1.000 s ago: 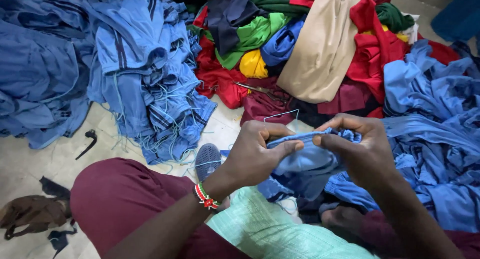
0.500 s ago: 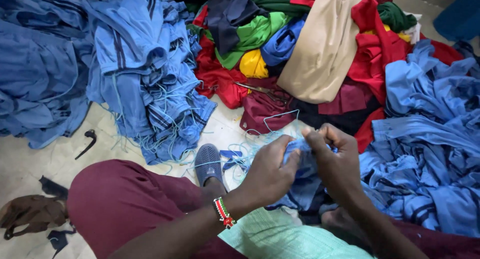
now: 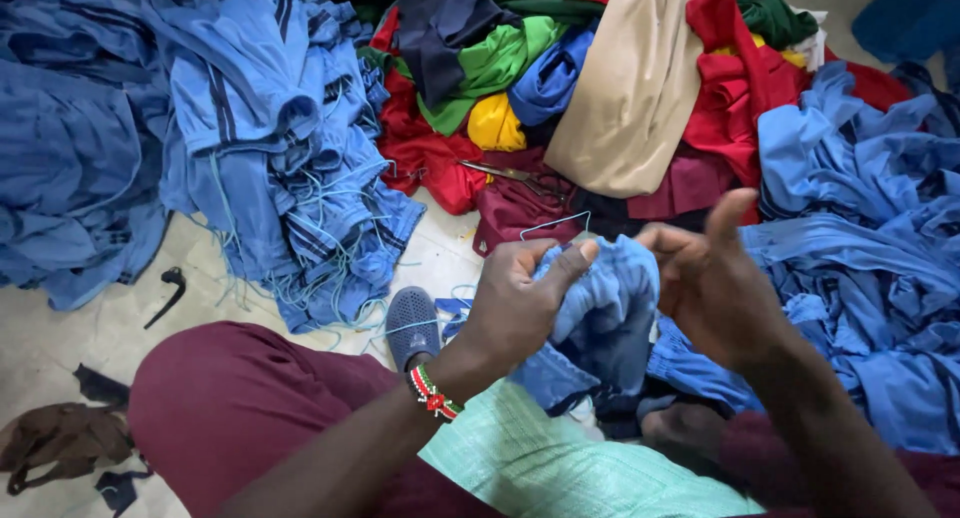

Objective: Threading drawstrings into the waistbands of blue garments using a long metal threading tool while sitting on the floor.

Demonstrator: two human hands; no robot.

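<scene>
Left hand (image 3: 520, 303) keeps a closed grip on bunched blue cloth (image 3: 605, 298); right hand (image 3: 715, 278) is open-fingered beside it.

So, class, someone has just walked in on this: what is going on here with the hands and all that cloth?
A person sits on the floor among heaps of clothing. The left hand pinches a bunched blue garment held up over the lap, and the right hand is beside it, fingers partly open, touching its edge. A pile of blue garments with loose threads lies to the left, a mixed heap of red, green, yellow and tan cloth ahead, with scissors resting on it.
</scene>
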